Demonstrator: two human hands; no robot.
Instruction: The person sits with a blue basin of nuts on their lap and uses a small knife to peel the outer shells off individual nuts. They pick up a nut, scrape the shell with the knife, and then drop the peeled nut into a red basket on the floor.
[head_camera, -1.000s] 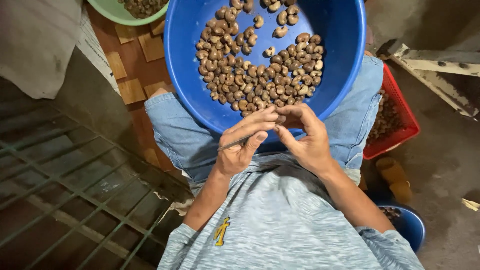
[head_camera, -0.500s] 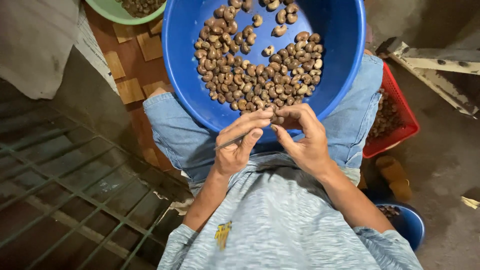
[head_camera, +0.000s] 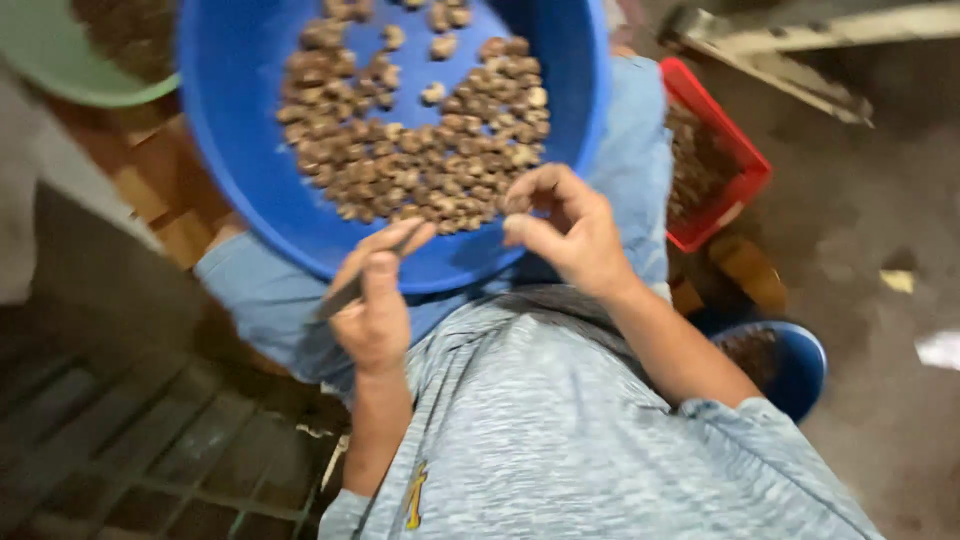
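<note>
A big blue basin (head_camera: 240, 190) rests on my lap, with a pile of brown nuts (head_camera: 420, 160) in it. My left hand (head_camera: 375, 310) is at the basin's near rim, fingers closed on a thin dark tool (head_camera: 342, 297) that sticks out to the left. To its right, my right hand (head_camera: 570, 230) hovers over the near edge of the pile. Its thumb and fingertips are pinched together on what looks like a single nut (head_camera: 516, 203). The picture is blurred, so finer detail is lost.
A green bowl (head_camera: 60, 70) sits at the top left and a red tray (head_camera: 735, 165) with more nuts to the right. A small blue bowl (head_camera: 800, 365) stands by my right elbow. A metal grate (head_camera: 120, 450) lies at the lower left, and wooden blocks (head_camera: 170, 200) lie under the basin.
My hands, which were together on one nut at the basin's near rim, have come apart. The left has drawn back and the right is over the pile. The view has shifted and blurred.
</note>
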